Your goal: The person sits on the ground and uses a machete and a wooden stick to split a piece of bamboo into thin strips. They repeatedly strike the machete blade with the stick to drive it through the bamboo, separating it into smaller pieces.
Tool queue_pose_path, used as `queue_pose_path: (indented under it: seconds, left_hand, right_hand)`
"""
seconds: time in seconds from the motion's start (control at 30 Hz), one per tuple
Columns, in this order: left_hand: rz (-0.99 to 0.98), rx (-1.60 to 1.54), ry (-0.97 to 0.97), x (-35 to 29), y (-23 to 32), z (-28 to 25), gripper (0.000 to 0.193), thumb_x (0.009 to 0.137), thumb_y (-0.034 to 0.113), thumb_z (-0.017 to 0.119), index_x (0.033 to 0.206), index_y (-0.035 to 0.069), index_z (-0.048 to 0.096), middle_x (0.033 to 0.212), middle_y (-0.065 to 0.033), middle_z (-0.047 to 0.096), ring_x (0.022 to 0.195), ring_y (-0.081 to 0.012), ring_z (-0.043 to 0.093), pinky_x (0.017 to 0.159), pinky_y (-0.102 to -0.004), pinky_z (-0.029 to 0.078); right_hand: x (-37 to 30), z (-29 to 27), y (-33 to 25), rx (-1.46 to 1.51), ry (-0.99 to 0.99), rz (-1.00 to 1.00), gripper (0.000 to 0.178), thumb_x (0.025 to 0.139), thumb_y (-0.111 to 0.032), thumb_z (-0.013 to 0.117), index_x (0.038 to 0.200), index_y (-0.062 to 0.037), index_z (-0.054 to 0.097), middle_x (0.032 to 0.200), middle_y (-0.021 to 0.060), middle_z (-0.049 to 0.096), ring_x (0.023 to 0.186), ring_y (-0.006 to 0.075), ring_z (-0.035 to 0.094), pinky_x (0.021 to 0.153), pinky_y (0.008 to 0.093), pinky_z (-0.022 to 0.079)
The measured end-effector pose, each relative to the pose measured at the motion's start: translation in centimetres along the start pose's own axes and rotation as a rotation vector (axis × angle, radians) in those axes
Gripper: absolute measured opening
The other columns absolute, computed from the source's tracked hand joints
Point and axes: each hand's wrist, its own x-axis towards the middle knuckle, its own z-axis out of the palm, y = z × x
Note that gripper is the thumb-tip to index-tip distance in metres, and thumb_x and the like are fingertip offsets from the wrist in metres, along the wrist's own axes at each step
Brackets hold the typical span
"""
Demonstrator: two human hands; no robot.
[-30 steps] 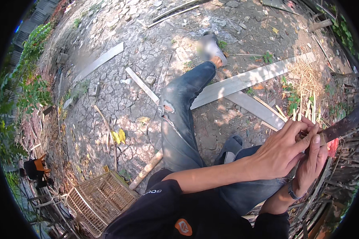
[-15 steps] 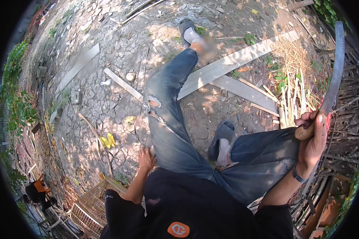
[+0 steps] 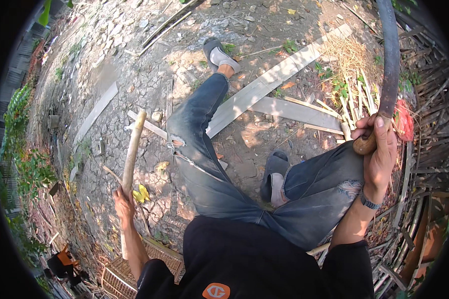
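Observation:
A pale wooden stick (image 3: 132,154) rises at a slant on my left side, and my left hand (image 3: 124,205) is wrapped round its middle. Below the fist the stick runs on toward the cage. On the right, my right hand (image 3: 378,162) grips the brown wooden handle (image 3: 365,144) of a machete. Its long, dark, curved blade (image 3: 390,65) points up and away, past the upper edge of view. The handle's rounded butt rests at or just above my right knee; whether they touch I cannot tell.
Two flat boards (image 3: 284,74) lie crossed on the cracked ground (image 3: 119,119). Split wood strips (image 3: 356,99) and straw (image 3: 346,55) lie beyond my right knee. A red bag (image 3: 404,119) sits near the machete. A slatted cage (image 3: 122,274) stands at lower left.
My left hand has come off the ground beside my thigh and now holds up a stick. My right hand still grips the machete, whose blade now stands a little more upright.

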Motion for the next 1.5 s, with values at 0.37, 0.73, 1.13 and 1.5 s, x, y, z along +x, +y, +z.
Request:
queue_pose_path:
  seconds: [0.37,0.73,1.13,1.5]
  left_hand:
    - [0.507,-0.046,0.753,19.2,17.6,-27.8,0.051,0.090,0.018,0.077,0.138,0.017,0.060,0.131,-0.0086,0.058,0.110,-0.0307,0.066,0.087,-0.0425,0.057]
    - [1.528,0.538,0.517,13.7,57.9,-16.0,0.020,0.088,0.020,0.064,0.105,0.015,0.073,0.106,-0.0076,0.065,0.104,-0.0267,0.061,0.093,-0.0431,0.046]
    - [1.767,0.912,0.617,0.8,64.9,-10.2,0.014,0.086,0.022,0.066,0.088,0.015,0.079,0.088,-0.0017,0.070,0.092,-0.0244,0.065,0.090,-0.0450,0.045]
    - [1.969,0.829,0.821,-0.3,63.4,-10.9,0.032,0.075,0.014,0.074,0.107,0.016,0.077,0.103,-0.0011,0.074,0.105,-0.0244,0.066,0.098,-0.0472,0.045]
  right_hand:
    - [0.7,0.5,1.0,0.207,-0.022,-0.028,0.032,0.106,-0.035,0.057,0.107,-0.0026,0.060,0.092,0.0106,0.069,0.077,0.0152,0.067,0.072,0.0274,0.052]
    - [1.0,-0.4,1.8,0.340,0.100,-0.029,0.025,0.105,-0.029,0.060,0.111,-0.0044,0.059,0.094,0.0088,0.068,0.079,0.0147,0.066,0.070,0.0268,0.052]
    - [0.9,0.1,0.7,0.187,0.136,-0.054,0.047,0.083,-0.011,0.086,0.122,0.0007,0.061,0.112,0.0115,0.068,0.095,0.0137,0.067,0.081,0.0269,0.054]
    - [2.9,2.6,-0.5,-0.047,0.159,-0.245,0.054,0.074,-0.014,0.093,0.117,0.0043,0.067,0.110,0.0101,0.072,0.101,0.0144,0.067,0.089,0.0300,0.055]
